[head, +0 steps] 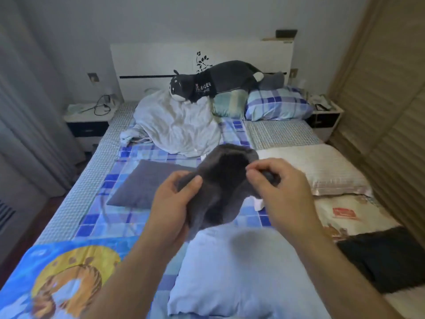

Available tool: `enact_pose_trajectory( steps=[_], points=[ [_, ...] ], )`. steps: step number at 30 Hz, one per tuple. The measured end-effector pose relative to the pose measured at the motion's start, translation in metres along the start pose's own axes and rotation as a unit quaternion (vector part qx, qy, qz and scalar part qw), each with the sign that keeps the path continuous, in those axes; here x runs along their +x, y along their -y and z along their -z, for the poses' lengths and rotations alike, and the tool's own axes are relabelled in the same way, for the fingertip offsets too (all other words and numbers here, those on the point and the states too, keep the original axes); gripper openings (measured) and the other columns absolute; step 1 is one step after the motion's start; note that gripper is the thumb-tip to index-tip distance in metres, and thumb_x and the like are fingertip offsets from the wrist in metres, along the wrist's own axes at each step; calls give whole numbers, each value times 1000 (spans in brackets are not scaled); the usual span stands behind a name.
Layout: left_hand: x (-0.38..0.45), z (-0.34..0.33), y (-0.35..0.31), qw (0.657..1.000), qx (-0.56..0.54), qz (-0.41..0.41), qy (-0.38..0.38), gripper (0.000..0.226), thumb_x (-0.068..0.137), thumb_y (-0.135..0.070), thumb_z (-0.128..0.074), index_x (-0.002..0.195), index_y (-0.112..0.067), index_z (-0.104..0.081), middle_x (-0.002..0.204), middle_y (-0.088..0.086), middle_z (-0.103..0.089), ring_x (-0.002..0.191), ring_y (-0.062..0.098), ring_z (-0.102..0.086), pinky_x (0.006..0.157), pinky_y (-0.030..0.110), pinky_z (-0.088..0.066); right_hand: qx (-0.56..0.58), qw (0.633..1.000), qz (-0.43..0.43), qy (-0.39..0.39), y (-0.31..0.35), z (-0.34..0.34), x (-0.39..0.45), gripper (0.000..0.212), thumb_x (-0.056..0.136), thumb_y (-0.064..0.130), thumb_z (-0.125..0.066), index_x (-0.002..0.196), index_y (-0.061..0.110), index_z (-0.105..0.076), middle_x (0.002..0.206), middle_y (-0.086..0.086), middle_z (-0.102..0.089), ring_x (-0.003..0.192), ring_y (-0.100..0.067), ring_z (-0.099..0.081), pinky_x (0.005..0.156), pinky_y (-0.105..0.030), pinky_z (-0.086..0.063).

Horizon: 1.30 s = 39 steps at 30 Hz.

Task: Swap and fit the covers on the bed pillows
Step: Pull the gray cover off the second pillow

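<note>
I hold a dark grey pillow cover (224, 178) in the air over the bed, its mouth spread open toward me. My left hand (173, 203) grips its left edge and my right hand (279, 187) pinches its right edge. Below my forearms lies a light blue pillow (239, 272), its far end right under the open cover. A flat grey cover or cushion (147, 183) lies on the bed to the left. A cream pillow (315, 166) with a shiny trim lies to the right.
A checked blue pillow (276, 104) and a long grey plush animal (220, 82) rest near the headboard (161, 58), beside a crumpled white sheet (174, 125). A black fuzzy item (386, 259) lies at the right. Nightstands (88, 118) flank the bed; a wardrobe (391, 100) stands right.
</note>
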<state>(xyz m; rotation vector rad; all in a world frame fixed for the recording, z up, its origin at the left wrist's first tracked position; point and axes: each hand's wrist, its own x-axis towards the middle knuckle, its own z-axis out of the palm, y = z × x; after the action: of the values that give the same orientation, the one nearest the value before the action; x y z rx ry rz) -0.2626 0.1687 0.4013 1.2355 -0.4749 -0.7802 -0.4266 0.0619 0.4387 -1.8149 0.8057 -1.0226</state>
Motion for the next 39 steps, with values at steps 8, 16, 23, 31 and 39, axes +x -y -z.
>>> enact_pose_trajectory(
  steps=[8, 16, 23, 31, 39],
  points=[
    [-24, 33, 48, 992, 63, 105, -11, 11, 92, -3, -63, 97, -2, -74, 97, 21, -74, 89, 26, -68, 84, 38, -55, -191, 941, 73, 269, -94, -42, -45, 24, 89, 5, -64, 97, 26, -73, 100, 20, -46, 94, -3, -52, 87, -17, -42],
    [-38, 25, 33, 990, 103, 78, 64, 18, 97, -13, -61, 103, -8, -77, 101, 21, -75, 92, 24, -71, 84, 34, -57, -93, 961, 81, 246, -46, -51, -41, 12, 92, 20, -66, 93, 31, -64, 91, 19, -67, 91, -4, -63, 80, -17, -46],
    [-49, 16, 12, 996, 25, 39, 75, 30, 102, -7, -46, 118, -7, -71, 115, 15, -73, 113, 24, -68, 98, 33, -52, -94, 986, 42, 132, -22, -55, -33, 9, 88, 26, -73, 89, 25, -65, 80, 16, -69, 81, 0, -65, 71, -15, -48],
    [-41, 23, 0, 949, 258, -85, 157, 38, 87, -9, -73, 120, -28, -68, 112, -5, -75, 110, 14, -69, 98, 34, -51, -83, 988, 33, 127, 1, -45, -28, 16, 81, 23, -80, 76, 19, -65, 73, 9, -69, 71, -6, -65, 64, -18, -49],
    [15, 18, -18, 977, 151, -105, -107, 27, 88, 1, -58, 86, -21, -73, 76, -1, -72, 71, 13, -64, 74, 32, -51, -212, 899, -32, 381, -52, -8, -10, 38, 81, 46, -77, 108, 31, -57, 103, 12, -67, 97, -2, -63, 83, -27, -52]
  ],
)
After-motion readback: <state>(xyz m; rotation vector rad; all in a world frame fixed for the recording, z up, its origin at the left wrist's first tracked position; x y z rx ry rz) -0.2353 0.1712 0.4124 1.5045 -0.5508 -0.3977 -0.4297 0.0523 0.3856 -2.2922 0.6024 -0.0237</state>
